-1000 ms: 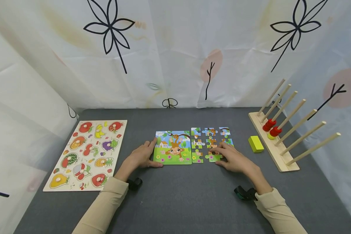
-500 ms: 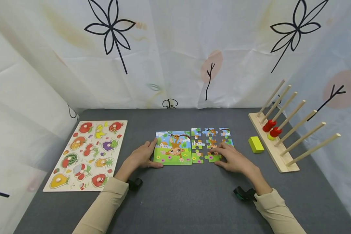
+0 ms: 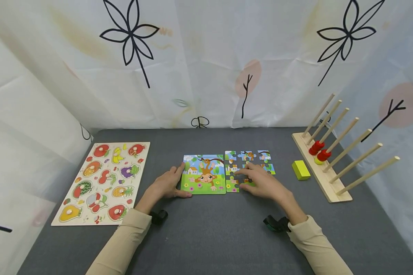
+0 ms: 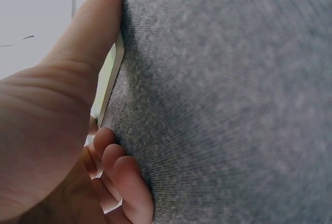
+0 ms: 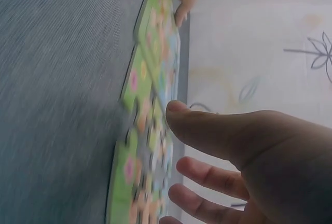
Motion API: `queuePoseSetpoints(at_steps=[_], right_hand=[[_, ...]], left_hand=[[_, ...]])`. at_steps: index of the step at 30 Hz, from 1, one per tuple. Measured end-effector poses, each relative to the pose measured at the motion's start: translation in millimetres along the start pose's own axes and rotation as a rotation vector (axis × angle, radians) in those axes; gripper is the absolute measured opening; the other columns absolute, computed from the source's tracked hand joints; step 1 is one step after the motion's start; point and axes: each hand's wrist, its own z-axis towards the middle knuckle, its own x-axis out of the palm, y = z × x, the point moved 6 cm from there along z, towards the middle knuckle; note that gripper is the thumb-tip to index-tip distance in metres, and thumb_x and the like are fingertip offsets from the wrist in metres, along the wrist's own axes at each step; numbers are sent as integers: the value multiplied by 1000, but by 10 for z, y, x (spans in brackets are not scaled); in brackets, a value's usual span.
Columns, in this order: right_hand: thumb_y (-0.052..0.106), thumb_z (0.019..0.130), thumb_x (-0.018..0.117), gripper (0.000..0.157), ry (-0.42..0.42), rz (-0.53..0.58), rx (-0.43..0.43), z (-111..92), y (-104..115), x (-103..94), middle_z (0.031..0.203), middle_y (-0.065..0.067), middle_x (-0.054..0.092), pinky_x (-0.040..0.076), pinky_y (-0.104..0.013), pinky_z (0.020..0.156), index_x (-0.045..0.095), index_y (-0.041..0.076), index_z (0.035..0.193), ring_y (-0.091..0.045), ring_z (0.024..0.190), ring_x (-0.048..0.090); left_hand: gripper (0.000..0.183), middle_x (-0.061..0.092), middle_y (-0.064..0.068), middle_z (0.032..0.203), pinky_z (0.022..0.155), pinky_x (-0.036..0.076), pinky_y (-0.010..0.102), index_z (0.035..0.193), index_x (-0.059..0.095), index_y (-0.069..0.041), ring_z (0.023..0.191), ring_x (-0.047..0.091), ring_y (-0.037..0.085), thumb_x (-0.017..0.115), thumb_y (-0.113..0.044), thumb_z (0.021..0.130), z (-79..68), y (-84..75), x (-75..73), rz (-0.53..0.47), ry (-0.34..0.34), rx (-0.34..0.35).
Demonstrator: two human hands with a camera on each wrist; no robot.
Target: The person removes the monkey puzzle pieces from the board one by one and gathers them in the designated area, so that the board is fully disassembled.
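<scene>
A square picture board (image 3: 203, 174) with a monkey lies flat on the table. My left hand (image 3: 166, 183) rests at its left side, index finger along the left edge and thumb near the front left corner. To the right of the board lie several jigsaw pieces (image 3: 232, 186) of a similar picture, laid in rows with small gaps. Over their front middle my right hand (image 3: 263, 183) hovers, fingers spread and hiding some pieces. In the right wrist view the thumb and fingers stand apart above the pieces (image 5: 126, 182), with nothing between them.
On the left lies a fruit puzzle board (image 3: 103, 183) with small knobs. At the right stands a wooden peg rack (image 3: 321, 168) with tall pegs and red and yellow beads (image 3: 322, 156). Beside it sits a yellow block (image 3: 301, 170). A patterned white curtain (image 3: 206, 68) hangs behind.
My right hand has shifted left across the jigsaw pieces toward the monkey board, and its fingers have spread. The left hand and the board have stayed in place.
</scene>
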Motion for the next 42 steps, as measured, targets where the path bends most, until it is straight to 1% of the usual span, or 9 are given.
queuePoseSetpoints(at_steps=[2, 5, 10, 12, 17, 21, 25, 35, 42], right_hand=[[13, 92, 75, 36, -4, 1, -29, 56, 69, 19, 103, -10, 62, 39, -31, 75, 70, 8, 128, -13, 81, 46], [14, 93, 75, 35, 2, 6, -49, 134, 176, 61, 105, -10, 62, 40, -30, 76, 71, 8, 127, -13, 82, 46], [19, 95, 74, 40, 64, -18, -53, 264, 354, 196, 114, -11, 61, 45, -33, 79, 68, 11, 133, -18, 89, 52], [22, 94, 75, 43, 87, -49, -58, 311, 412, 253, 116, -11, 61, 46, -35, 79, 67, 12, 136, -21, 93, 52], [33, 93, 77, 53, 145, -112, -61, 397, 492, 388, 122, -10, 61, 44, -37, 81, 63, 13, 140, -24, 99, 49], [36, 93, 76, 55, 174, -125, -50, 448, 519, 480, 120, -9, 59, 41, -35, 79, 62, 14, 141, -21, 94, 44], [36, 93, 76, 56, 173, -133, -30, 484, 542, 517, 120, -9, 58, 39, -35, 78, 60, 17, 143, -20, 92, 43], [34, 90, 80, 53, 137, -109, -16, 506, 567, 506, 117, -9, 57, 39, -39, 80, 64, 16, 136, -22, 95, 44], [35, 89, 80, 54, 114, -129, -13, 490, 575, 473, 117, -9, 56, 40, -36, 77, 63, 17, 137, -21, 93, 43]], left_hand=[[120, 50, 25, 138, 89, 51, 47, 164, 16, -2, 108, 58, 30, 81, -58, 81, -3, 2, 0, -3, -1, 1], [120, 50, 26, 139, 91, 51, 48, 164, 16, -2, 111, 59, 32, 81, -59, 81, -4, 6, 0, -7, -1, 1], [120, 49, 26, 142, 91, 52, 49, 164, 16, -3, 115, 59, 34, 81, -59, 80, -5, 18, 5, -13, -5, -1], [120, 48, 26, 143, 91, 52, 49, 164, 16, -3, 116, 59, 34, 81, -59, 81, -2, 19, 7, -15, -6, 0], [119, 48, 26, 143, 91, 52, 50, 164, 16, -3, 116, 59, 35, 81, -59, 81, 8, 16, 15, -9, -3, -4], [119, 48, 26, 143, 91, 52, 50, 164, 16, -3, 117, 59, 35, 81, -59, 81, 11, 13, 15, -6, 0, -6], [120, 49, 26, 141, 89, 53, 49, 164, 16, -2, 114, 59, 34, 81, -59, 81, 13, 10, 13, -5, -4, -3], [119, 49, 26, 141, 89, 52, 48, 164, 16, -3, 113, 59, 34, 80, -59, 81, 10, 0, 15, -3, 1, 0], [119, 49, 26, 141, 89, 52, 49, 164, 17, -3, 115, 59, 35, 81, -59, 81, 4, -7, 16, -2, 4, 0]])
